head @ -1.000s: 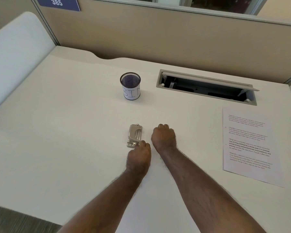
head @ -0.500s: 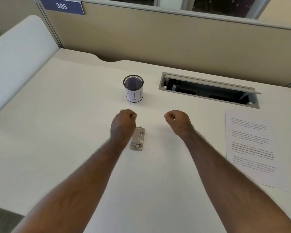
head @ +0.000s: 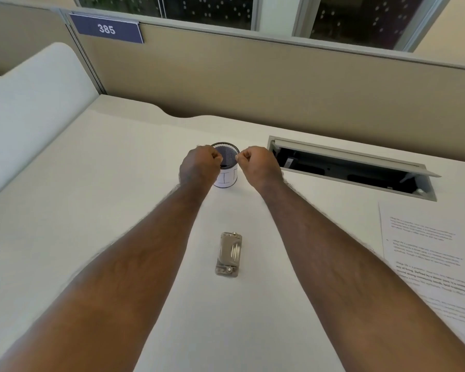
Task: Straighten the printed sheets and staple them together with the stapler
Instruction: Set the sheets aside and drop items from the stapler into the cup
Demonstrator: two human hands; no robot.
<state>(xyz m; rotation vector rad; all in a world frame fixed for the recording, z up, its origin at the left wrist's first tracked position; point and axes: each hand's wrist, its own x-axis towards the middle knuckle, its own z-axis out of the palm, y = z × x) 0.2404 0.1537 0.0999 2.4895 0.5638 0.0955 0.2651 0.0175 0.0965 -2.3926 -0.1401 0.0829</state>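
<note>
- stapler (head: 228, 254) is lying flat on the white desk (head: 91, 224), right in the gap between the two forearms, touching neither of them
- its long axis runs away from the person toward the mesh pen cup (head: 225, 165). the end with the small screws is the near one, and the end with a little knob points at the cup
- it's a tan/metallic stapler, top face up, nothing on it or under it besides the desk
- left hand (head: 200, 166) is curled into a fist with nothing visible in it, and from this angle it covers the left edge of the cup
- right hand (head: 258, 165) is also a closed fist, knuckles up, just off the cup's right rim. can't tell if either hand actually touches the cup
- so both fists are up by the cup, and the stapler sits well back from them on the person's side, roughly centred between the wrists
- printed sheets (head: 427, 264) lie flat well off to the right of the stapler, near the desk's right edge, text side up. they look like one neat stack, can't tell how many pages
- an open cable hatch (head: 352, 167) is set into the desk to the right of the cup, beyond the sheets
- a divider panel with a blue "385" tag (head: 106, 29) stands behind the cup
</note>
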